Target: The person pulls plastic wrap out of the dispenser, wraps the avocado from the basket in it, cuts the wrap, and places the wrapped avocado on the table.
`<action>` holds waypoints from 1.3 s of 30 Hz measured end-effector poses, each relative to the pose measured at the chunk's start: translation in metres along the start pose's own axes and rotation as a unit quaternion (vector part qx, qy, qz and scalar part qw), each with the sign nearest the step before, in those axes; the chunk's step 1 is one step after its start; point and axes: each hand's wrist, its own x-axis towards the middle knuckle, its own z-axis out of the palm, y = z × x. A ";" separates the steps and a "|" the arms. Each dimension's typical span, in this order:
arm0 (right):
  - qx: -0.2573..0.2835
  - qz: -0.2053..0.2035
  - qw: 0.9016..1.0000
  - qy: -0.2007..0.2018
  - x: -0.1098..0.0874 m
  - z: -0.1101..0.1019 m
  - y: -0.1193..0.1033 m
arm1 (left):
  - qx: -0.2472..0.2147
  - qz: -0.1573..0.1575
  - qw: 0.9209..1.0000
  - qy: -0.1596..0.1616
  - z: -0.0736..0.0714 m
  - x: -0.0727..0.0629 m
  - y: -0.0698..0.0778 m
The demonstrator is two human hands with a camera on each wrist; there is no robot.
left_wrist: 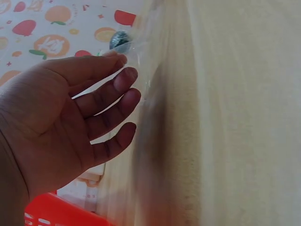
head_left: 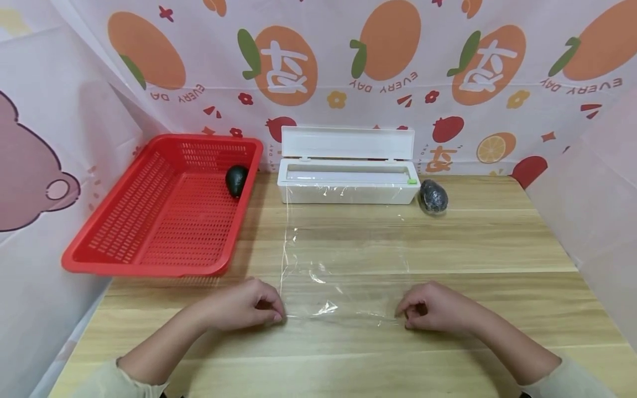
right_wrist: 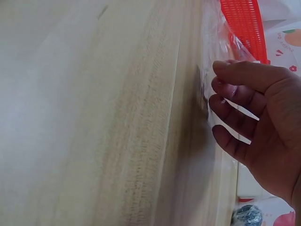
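A clear sheet of plastic wrap [head_left: 343, 265] stretches over the table from a white wrap dispenser [head_left: 348, 190], whose lid stands up. My left hand [head_left: 249, 305] pinches the sheet's near left corner between thumb and fingers; the left wrist view shows the other fingers loosely bent. At the near right corner, my right hand [head_left: 438, 307] pinches the film the same way. Just right of the dispenser lies a dark avocado [head_left: 433, 197] with a shiny, wrapped-looking surface. Another dark avocado [head_left: 236, 181] rests inside the red basket [head_left: 226, 260], against its right wall.
The red basket stands on the left part of the wooden table [head_left: 497, 243], overhanging its left edge. A green slider [head_left: 412, 181] sits at the dispenser's right end. Behind the table hangs a fruit-printed cloth [head_left: 343, 110].
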 end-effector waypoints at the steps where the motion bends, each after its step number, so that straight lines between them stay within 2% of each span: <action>1: -0.011 -0.008 1.000 0.006 -0.001 0.001 0.000 | 0.002 -0.002 1.000 -0.001 0.001 0.000 0.000; 8: -0.076 -0.053 0.995 0.035 -0.006 0.005 0.001 | 0.011 -0.008 1.000 0.003 0.004 -0.004 -0.002; 15: -0.082 -0.069 0.993 0.047 -0.008 0.005 0.003 | 0.010 -0.011 1.000 0.013 -0.001 -0.009 -0.004; 20: -0.091 -0.092 0.990 0.064 -0.007 0.009 0.002 | 0.038 0.004 0.999 0.014 -0.001 -0.011 -0.002; 23: -0.099 -0.104 0.987 0.076 -0.006 0.013 0.002 | 0.035 -0.023 0.999 0.022 0.000 -0.009 0.003; 25: -0.108 -0.103 0.986 0.080 -0.006 0.014 0.002 | 0.030 -0.057 0.997 0.043 0.001 -0.006 0.007; 27: -0.118 -0.094 0.985 0.080 -0.007 0.014 0.001 | 0.030 -0.084 0.993 0.078 0.000 -0.002 0.011; 30: -0.131 -0.078 0.985 0.076 -0.007 0.013 0.000 | 0.065 -0.111 0.981 0.146 -0.001 0.006 0.015; 33: -0.131 -0.082 0.985 0.071 -0.007 0.013 0.002 | 0.086 -0.129 0.971 0.183 -0.003 0.011 0.019; 36: -0.118 -0.095 0.986 0.069 -0.006 0.015 0.004 | 0.095 -0.142 0.971 0.165 -0.004 0.012 0.020; 39: -0.108 -0.094 0.987 0.068 -0.007 0.015 0.004 | 0.083 -0.138 0.980 0.119 -0.002 0.010 0.018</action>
